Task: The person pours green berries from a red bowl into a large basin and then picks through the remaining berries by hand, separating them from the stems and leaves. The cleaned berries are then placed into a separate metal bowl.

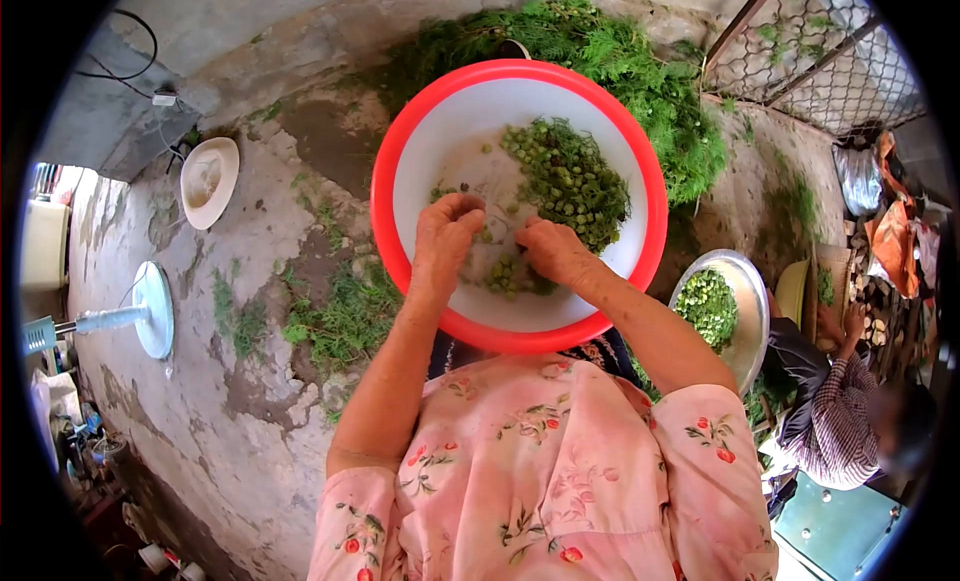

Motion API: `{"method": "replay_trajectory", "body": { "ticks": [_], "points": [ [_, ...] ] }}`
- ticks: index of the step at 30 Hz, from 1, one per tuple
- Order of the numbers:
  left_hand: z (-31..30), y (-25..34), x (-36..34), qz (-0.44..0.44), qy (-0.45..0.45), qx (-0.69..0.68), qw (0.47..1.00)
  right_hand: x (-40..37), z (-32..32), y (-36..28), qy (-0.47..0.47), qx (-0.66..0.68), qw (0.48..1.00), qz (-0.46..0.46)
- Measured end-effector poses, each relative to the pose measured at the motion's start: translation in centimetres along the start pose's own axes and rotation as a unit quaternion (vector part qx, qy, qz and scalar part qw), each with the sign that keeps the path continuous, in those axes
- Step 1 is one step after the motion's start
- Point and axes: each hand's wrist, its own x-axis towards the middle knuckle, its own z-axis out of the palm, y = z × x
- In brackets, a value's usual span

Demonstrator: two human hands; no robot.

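A large basin (390, 216) with a red rim and white inside rests at my lap. Inside it, a heap of small round green buds and sprigs (575, 181) fills the right side, with a few loose bits near the bottom. My left hand (447, 236) is over the basin's left half, its fingertips pinched together; what they hold is too small to name. To its right, my right hand (555, 249) is closed beside the heap's lower edge, its fingers turned inward and partly hidden. A small gap separates the two hands.
Feathery green plants (680, 131) are piled behind the basin, and more greens (345, 316) lie on the concrete floor. At right stands a metal bowl (755, 306) of chopped greens, near a seated person (840, 421). A fan (152, 311) and a hat (212, 181) are at left.
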Motion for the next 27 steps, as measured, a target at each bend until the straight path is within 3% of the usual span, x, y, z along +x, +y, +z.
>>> {"method": "replay_trajectory", "body": {
  "ticks": [3,6,11,13,15,17,18,21,24,25,27],
  "points": [
    [-0.3,-0.2,0.0,-0.001,-0.004,0.003,1.000,0.2,-1.6,-0.3,-0.031,0.202,0.974,0.095],
    [-0.2,0.0,-0.1,-0.009,-0.005,0.014,1.000,-0.5,-2.3,0.5,0.060,0.232,0.971,0.024],
    [-0.1,0.3,-0.1,-0.015,-0.010,0.041,0.999,-3.5,-8.2,1.4,0.266,0.220,0.938,0.040],
    [-0.2,0.3,-0.1,-0.020,-0.012,0.042,0.999,-5.4,-10.8,2.5,0.300,0.267,0.894,0.199],
    [-0.2,0.3,-0.2,-0.023,-0.016,0.044,0.999,-7.0,-11.3,5.8,0.432,0.116,0.883,0.146],
    [-0.2,0.3,-0.3,-0.026,-0.020,0.045,0.998,-7.7,-11.6,6.9,0.437,-0.047,0.889,0.127],
    [-0.1,0.3,-0.3,-0.025,-0.023,0.040,0.999,-7.9,-11.6,7.0,0.435,-0.129,0.883,0.117],
    [0.0,0.3,-0.2,-0.021,-0.031,0.029,0.999,-6.5,-9.3,5.7,0.341,0.103,0.933,0.048],
    [-0.1,0.4,-0.2,-0.020,-0.031,0.029,0.999,-4.5,-6.1,4.7,0.085,0.116,0.989,0.012],
    [-0.1,0.3,-0.3,-0.020,-0.032,0.027,0.999,-3.9,-5.2,4.1,0.040,0.097,0.994,-0.029],
    [-0.2,0.2,-0.4,-0.017,-0.032,0.024,0.999,-3.0,-3.2,3.6,-0.040,0.045,0.998,-0.014]
  ]
}}
